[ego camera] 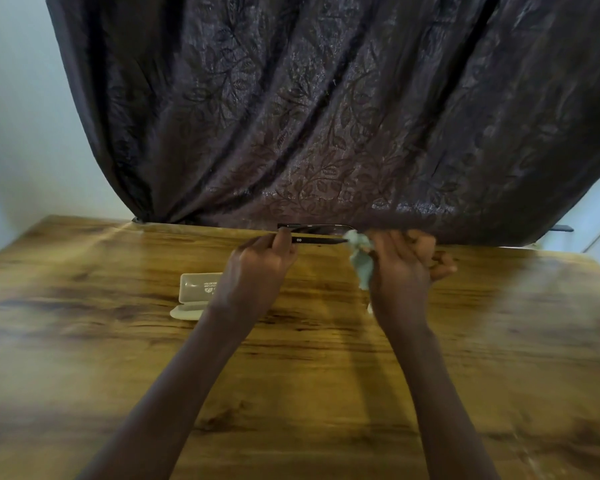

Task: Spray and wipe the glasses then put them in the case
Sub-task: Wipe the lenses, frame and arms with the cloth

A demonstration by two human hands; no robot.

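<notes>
1. The left hand (pixel 257 268) is raised above the wooden counter (pixel 84 358), its thumb and fingers pinched on the left end of a pair of dark-framed glasses (pixel 317 235)
2. The glasses are held in the air, level, in front of the lower edge of a dark leaf-patterned curtain (pixel 326 116); one temple arm with a small white mark faces the camera
3. The right hand (pixel 404 268) is closed loosely around a pale green cloth (pixel 361 259), which is bunched against the right end of the glasses and hangs down beside the palm
4. A cream glasses case (pixel 196 294) lies open on the counter, below and to the left of the left hand, with its right part hidden by the wrist
5. The picture is somewhat blurred, so the lenses cannot be made out clearly
</notes>
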